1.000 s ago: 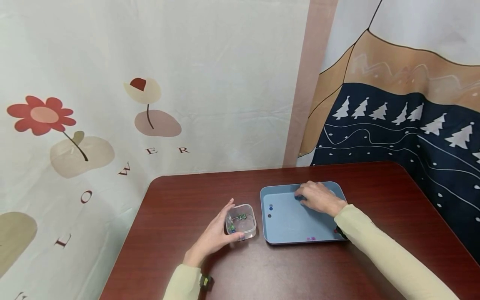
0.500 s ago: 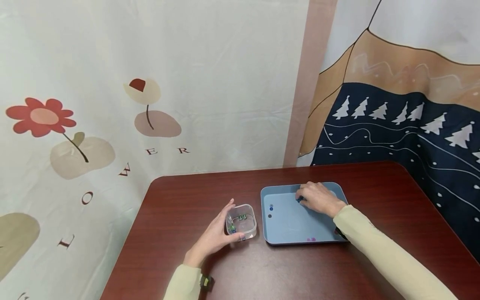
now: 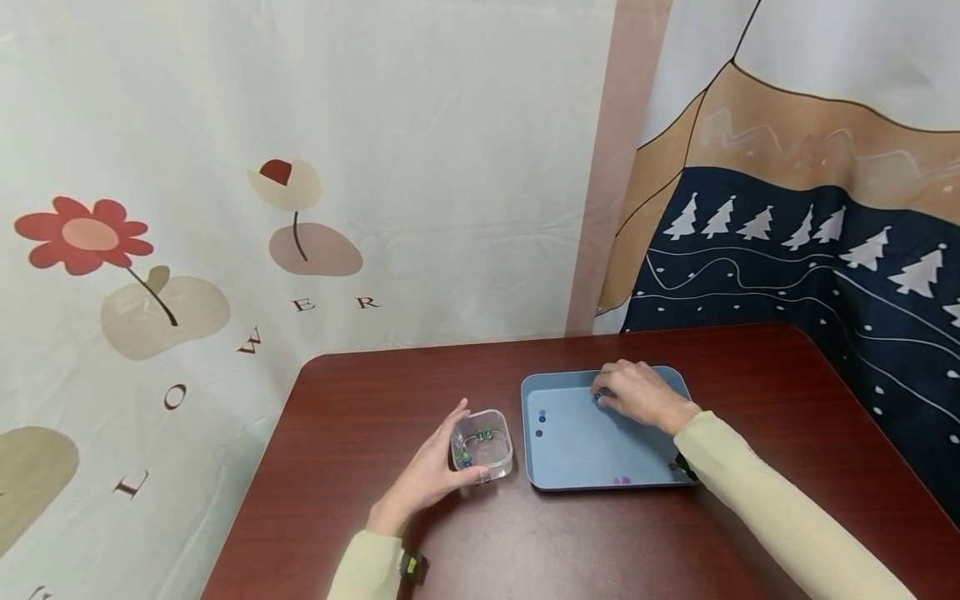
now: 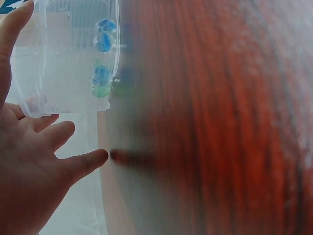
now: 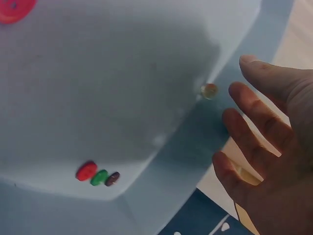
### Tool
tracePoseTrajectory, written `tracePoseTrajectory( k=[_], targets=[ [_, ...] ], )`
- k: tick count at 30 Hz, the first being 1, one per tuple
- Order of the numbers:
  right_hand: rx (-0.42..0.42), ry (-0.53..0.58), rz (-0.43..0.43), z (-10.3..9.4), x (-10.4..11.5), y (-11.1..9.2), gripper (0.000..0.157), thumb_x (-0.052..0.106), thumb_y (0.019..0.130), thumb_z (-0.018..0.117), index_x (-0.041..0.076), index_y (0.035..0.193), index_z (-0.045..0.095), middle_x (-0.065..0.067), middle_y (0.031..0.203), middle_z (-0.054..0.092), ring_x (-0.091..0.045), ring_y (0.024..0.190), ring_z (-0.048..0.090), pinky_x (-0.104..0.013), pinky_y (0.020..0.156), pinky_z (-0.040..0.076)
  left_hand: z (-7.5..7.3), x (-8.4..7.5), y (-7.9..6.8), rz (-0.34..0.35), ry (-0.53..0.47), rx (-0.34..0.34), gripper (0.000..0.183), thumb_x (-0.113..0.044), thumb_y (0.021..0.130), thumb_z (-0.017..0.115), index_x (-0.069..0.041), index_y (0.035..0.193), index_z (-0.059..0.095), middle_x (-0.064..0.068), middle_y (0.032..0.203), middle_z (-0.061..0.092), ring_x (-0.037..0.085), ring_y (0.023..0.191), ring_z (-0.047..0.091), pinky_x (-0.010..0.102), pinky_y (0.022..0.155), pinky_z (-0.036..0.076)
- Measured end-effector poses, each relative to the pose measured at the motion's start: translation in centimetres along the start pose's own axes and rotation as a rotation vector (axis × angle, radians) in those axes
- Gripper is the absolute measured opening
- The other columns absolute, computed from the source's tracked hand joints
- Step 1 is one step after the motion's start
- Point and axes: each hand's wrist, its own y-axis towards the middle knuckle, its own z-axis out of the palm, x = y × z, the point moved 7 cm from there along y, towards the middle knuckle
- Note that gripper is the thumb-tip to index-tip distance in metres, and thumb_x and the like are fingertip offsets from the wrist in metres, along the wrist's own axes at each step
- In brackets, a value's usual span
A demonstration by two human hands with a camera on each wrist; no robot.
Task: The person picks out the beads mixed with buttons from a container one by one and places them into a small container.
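Observation:
In the head view, my left hand (image 3: 429, 469) holds a small clear plastic box (image 3: 496, 461) on the table, thumb at the near side and fingers at the far side. A few green and blue glass marbles (image 4: 103, 36) lie in it. My right hand (image 3: 637, 393) reaches over the far part of a blue tray (image 3: 577, 458). A small blue marble (image 3: 597, 398) shows right at its fingertips. In the right wrist view, the fingers are loosely bent, thumb apart from them, with a yellowish round piece (image 5: 209, 91) just beyond their tips.
Blue pieces (image 3: 542, 417) and a dark one (image 3: 538, 433) lie at the tray's left, pink pieces (image 3: 621, 481) at its near edge. Red (image 5: 86, 171), green (image 5: 99, 177) and dark buttons (image 5: 112, 178) sit near a tray corner. Printed curtains hang behind the brown table (image 3: 390, 375).
My right hand has shifted only slightly over the tray's far part, and the blue marble at its fingertips shows more clearly. The left hand and the box stay in place.

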Motion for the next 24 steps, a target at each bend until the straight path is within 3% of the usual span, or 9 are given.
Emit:
tracePoseTrajectory(
  k=[12,24],
  targets=[
    [-0.107,0.071,0.024,-3.1,0.7,-1.1,0.022,0.012,0.09,0.082,0.012,0.111,0.079,-0.006,0.115,0.072,-0.03,0.11,0.063,-0.056,0.092,0.051,0.0,0.0,-0.1,-0.006,-0.003,0.002,0.101,-0.044,0.083,0.087,-0.01,0.161,0.033,-0.001,0.171,0.024,0.03,0.146,0.042,0.057,0.114,0.038],
    [-0.231,0.136,0.009,-4.6,2.5,-1.9,0.02,0.015,0.091,0.081,0.012,0.111,0.079,-0.005,0.115,0.072,-0.028,0.111,0.064,-0.054,0.094,0.052,0.0,0.0,0.0,0.018,0.01,0.002,0.1,-0.045,0.083,0.087,-0.01,0.16,0.034,-0.001,0.172,0.023,0.031,0.148,0.039,0.057,0.115,0.037]
  ],
)
